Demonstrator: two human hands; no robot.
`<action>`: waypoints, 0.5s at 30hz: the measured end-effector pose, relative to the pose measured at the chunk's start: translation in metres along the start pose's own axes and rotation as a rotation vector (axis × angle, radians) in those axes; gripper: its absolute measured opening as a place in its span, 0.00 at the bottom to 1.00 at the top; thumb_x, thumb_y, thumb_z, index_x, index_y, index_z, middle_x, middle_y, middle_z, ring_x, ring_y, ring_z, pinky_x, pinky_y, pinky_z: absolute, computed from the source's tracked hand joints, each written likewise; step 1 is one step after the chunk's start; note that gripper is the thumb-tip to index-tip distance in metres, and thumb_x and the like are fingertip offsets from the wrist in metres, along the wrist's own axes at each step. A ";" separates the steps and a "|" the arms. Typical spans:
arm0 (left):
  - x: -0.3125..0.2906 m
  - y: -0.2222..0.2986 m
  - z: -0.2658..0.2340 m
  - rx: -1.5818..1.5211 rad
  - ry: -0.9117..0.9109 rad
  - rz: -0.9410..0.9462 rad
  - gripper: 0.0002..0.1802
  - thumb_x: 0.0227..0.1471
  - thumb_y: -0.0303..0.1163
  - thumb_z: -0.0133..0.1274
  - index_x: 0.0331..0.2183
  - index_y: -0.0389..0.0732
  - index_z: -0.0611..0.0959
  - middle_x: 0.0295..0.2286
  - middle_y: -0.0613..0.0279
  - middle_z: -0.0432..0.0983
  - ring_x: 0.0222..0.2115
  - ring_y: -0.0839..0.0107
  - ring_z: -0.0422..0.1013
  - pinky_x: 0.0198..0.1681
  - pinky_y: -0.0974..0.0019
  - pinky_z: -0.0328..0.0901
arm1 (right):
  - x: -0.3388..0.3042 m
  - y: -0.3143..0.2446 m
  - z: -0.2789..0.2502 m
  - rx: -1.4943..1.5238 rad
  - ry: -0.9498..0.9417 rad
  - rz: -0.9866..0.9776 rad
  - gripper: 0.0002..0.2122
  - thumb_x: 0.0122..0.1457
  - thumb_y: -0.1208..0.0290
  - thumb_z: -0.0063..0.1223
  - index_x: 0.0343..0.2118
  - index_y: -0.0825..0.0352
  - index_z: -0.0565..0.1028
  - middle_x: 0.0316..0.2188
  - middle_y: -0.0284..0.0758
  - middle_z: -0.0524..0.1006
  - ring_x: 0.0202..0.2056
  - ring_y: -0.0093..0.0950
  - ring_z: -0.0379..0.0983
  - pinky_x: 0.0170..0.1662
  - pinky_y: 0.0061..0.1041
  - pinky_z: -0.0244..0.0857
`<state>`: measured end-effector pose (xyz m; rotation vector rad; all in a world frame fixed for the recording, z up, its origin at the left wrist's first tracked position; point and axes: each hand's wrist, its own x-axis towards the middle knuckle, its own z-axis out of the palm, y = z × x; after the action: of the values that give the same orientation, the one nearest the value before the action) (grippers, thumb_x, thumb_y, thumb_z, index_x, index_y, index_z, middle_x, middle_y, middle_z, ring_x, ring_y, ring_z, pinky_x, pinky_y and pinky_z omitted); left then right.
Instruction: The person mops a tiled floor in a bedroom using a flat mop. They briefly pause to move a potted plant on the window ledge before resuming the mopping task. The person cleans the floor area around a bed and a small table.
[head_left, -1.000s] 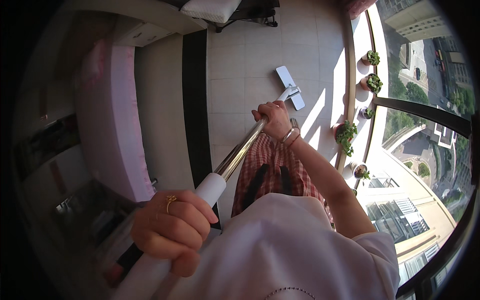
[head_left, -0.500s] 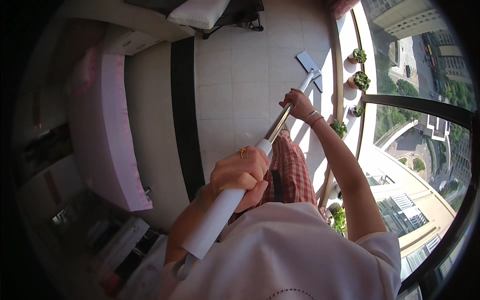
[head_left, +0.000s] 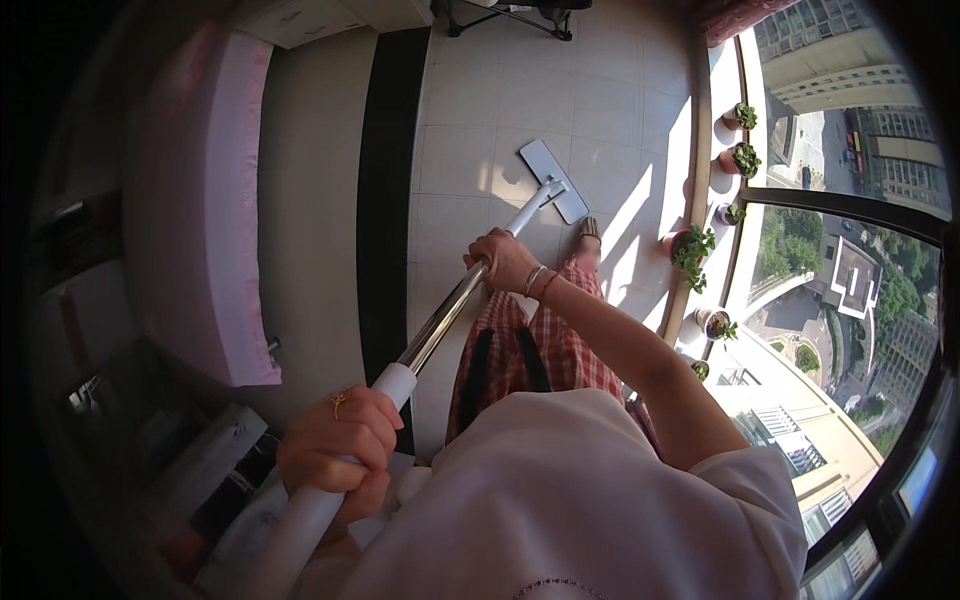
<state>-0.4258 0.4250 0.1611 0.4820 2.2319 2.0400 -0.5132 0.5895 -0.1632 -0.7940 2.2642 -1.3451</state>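
I hold a long flat mop with both hands. My left hand (head_left: 335, 445) grips the white upper end of the handle, a ring on one finger. My right hand (head_left: 503, 262), with bracelets at the wrist, grips the shiny metal pole (head_left: 440, 322) lower down. The flat grey mop head (head_left: 553, 180) lies on the pale tiled floor (head_left: 470, 110) ahead of my feet. My red checked trousers (head_left: 545, 345) and one shoe (head_left: 590, 230) show below the pole.
A row of small potted plants (head_left: 690, 250) lines the curved window sill on the right, next to large glass panes. A black floor strip (head_left: 385, 190) runs lengthwise on the left. A pink-covered bed edge (head_left: 225, 210) lies further left. Furniture legs (head_left: 510, 12) stand at the far end.
The mop head has swung from the right, near the plants, back toward the middle of the floor. My left hand has dropped lower and left, and my right hand moved left.
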 end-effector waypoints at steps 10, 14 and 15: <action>-0.074 0.046 -0.029 0.130 0.302 -0.046 0.19 0.41 0.20 0.58 0.15 0.43 0.64 0.10 0.66 0.65 0.11 0.74 0.62 0.21 0.65 0.65 | 0.002 -0.095 0.123 0.139 -0.330 0.072 0.06 0.46 0.73 0.53 0.28 0.58 0.80 0.29 0.35 0.76 0.39 0.37 0.72 0.43 0.36 0.69; -0.056 0.045 -0.022 0.061 0.118 0.034 0.15 0.36 0.21 0.62 0.18 0.42 0.70 0.13 0.65 0.67 0.14 0.71 0.66 0.23 0.62 0.68 | 0.002 -0.093 0.077 0.042 -0.490 0.015 0.08 0.47 0.73 0.51 0.30 0.57 0.80 0.31 0.35 0.75 0.38 0.37 0.73 0.41 0.37 0.69; -0.047 0.041 -0.018 0.036 0.052 0.080 0.15 0.35 0.21 0.63 0.18 0.41 0.71 0.13 0.65 0.68 0.14 0.70 0.67 0.24 0.61 0.69 | 0.000 -0.083 0.063 0.036 -0.469 -0.014 0.08 0.47 0.70 0.52 0.30 0.58 0.80 0.32 0.36 0.76 0.38 0.39 0.74 0.40 0.38 0.70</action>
<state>-0.3788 0.3967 0.1965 0.5354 2.3189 2.0775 -0.4535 0.5163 -0.1189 -0.9938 1.8641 -1.0640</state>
